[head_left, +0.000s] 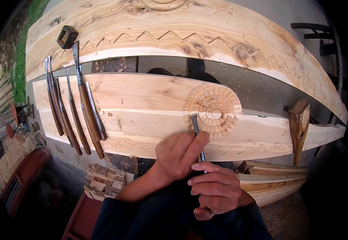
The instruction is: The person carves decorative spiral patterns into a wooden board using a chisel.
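Observation:
A pale wooden board (142, 94) lies across in front of me, with a round carved rosette (232, 102) of ringed notches and a shallow zigzag line along its near edge. Both of my hands are closed on one steel chisel (196, 127), its blade tip touching the rosette's left inner part. My left hand (177, 154) pinches the shank close to the blade, and its wrist rests near the board's edge. Lower down, my right hand (218, 187) wraps round the handle, which its fingers mostly hide.
Several wooden-handled carving chisels (86, 114) lie side by side on the board's left. A wedge-shaped wooden tool (299, 128) lies at its right end. Beyond is a second zigzag-carved board (122, 28), bearing a dark squarish block (67, 37). Small wood blocks (104, 182) are piled below left.

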Available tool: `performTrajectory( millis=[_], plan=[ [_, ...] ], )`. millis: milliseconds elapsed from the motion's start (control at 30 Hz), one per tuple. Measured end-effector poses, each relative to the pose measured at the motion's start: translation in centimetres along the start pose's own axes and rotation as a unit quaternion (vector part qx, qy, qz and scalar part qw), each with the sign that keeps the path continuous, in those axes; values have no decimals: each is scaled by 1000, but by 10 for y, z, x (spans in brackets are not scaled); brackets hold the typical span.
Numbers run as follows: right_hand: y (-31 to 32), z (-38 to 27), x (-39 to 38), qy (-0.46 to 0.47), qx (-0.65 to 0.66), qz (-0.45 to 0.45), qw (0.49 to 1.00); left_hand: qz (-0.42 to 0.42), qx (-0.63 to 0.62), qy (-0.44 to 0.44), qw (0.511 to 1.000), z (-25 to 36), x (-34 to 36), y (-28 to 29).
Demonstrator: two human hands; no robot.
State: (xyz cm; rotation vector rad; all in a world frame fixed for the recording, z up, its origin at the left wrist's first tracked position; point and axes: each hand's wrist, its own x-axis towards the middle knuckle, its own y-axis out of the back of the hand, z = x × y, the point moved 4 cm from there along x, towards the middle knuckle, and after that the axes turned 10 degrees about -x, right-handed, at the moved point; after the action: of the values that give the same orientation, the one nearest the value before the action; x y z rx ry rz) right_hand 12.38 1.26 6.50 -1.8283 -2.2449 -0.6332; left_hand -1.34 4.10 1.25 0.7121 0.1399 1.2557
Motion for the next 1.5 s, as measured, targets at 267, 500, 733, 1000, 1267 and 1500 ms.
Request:
performTrajectory(
  millis=[267, 500, 733, 1000, 1267, 1500],
  plan=[
    [-1, 0, 0, -6, -3, 2, 1000, -6, 7, 5, 1000, -1, -2, -1],
    [0, -1, -1, -2, -4, 4, 1000, -10, 16, -19, 1000, 0, -1, -1],
    [0, 0, 1, -3, 1, 3, 1000, -4, 17, 5, 1000, -2, -3, -1],
    [-6, -3, 6, -4, -24, -10, 1000, 5, -8, 7, 1000, -2, -1, 1],
    [-16, -10, 17, -7, -68, 9, 998, 4, -44, 26, 999, -5, -4, 4],
    [-13, -9, 23, -11, -66, -5, 998, -3, -55, 26, 998, -6, -1, 4]
  ],
)
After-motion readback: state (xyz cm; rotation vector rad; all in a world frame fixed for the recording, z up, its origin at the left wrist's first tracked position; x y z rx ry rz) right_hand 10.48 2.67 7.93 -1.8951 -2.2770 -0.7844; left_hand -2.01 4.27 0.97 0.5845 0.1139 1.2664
